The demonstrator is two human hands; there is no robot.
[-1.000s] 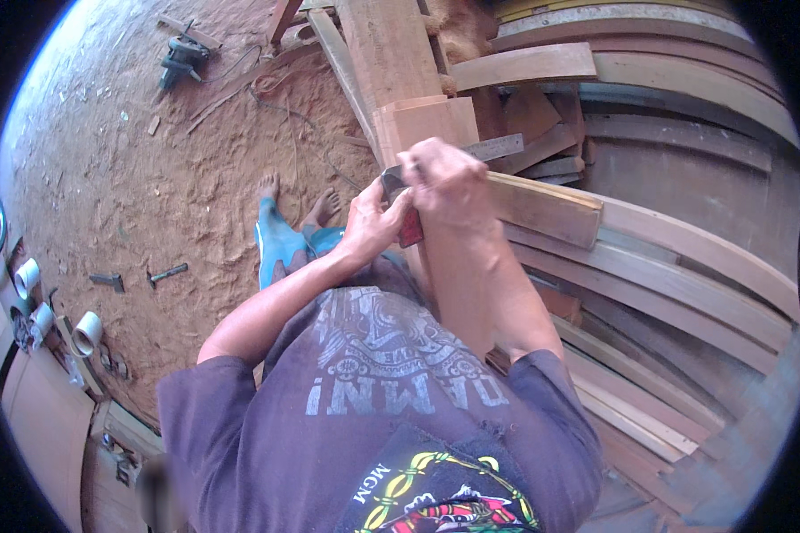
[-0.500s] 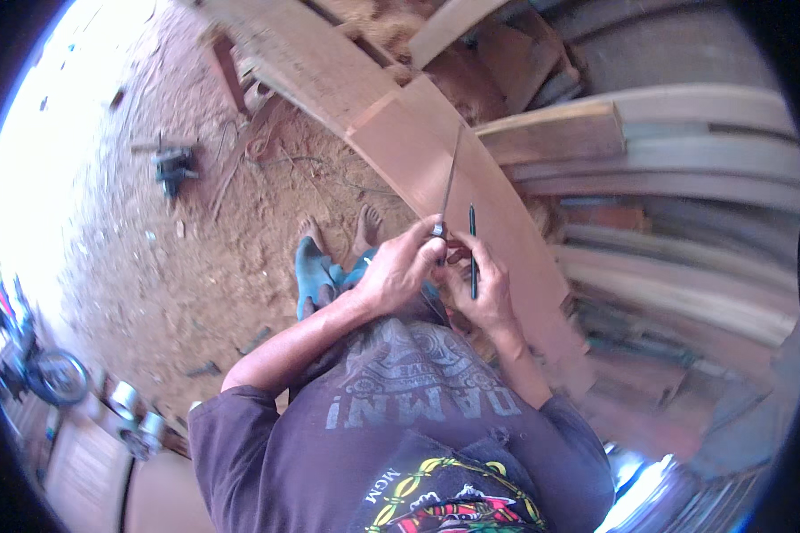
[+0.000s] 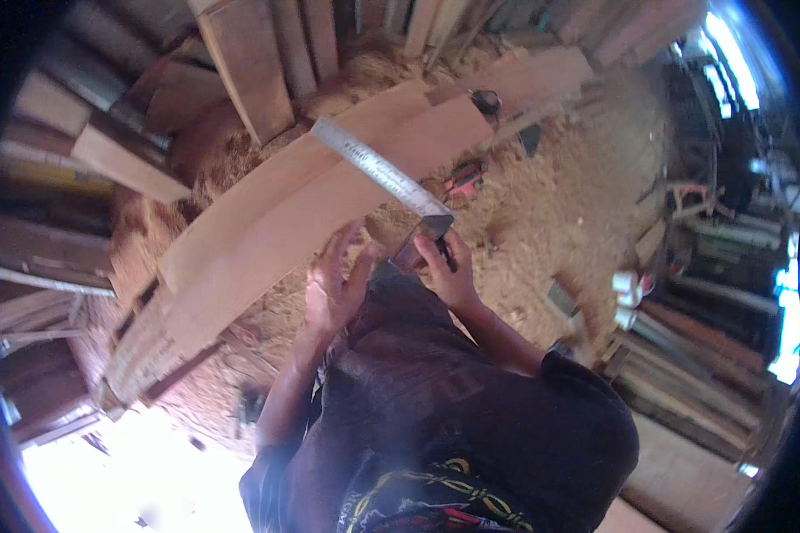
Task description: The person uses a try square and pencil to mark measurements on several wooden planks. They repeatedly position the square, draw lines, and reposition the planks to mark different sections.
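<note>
Head view: your right hand [image 3: 452, 274] has the metal square [image 3: 375, 171] by its stock, thumb and fingers pinching it at the near side; a slim dark stick [image 3: 447, 256], pencil-like, shows in the same grip. Blade runs away from you to the left, across the near board [image 3: 329, 213] and over the far board [image 3: 231, 213], tip around the far edge. Both boards lie side by side, partly overlapping, on a long plank [image 3: 551, 75]. Your left hand [image 3: 331, 289] holds nothing you can see, fingers loosely spread just by the near board's near edge; touching or not, can't tell.

Progress: boards are laid out and the square is across them. Looks like an early stage, with the square not yet settled: its stock seems apart from the near edge, and whether the blade lies flat can't be told. No drawn line readable on either board, too blurred; if none exists, marking is all left. Red tool [image 3: 465, 179] lies beyond, on sawdust-covered ground [image 3: 560, 204], out of your hands.
</note>
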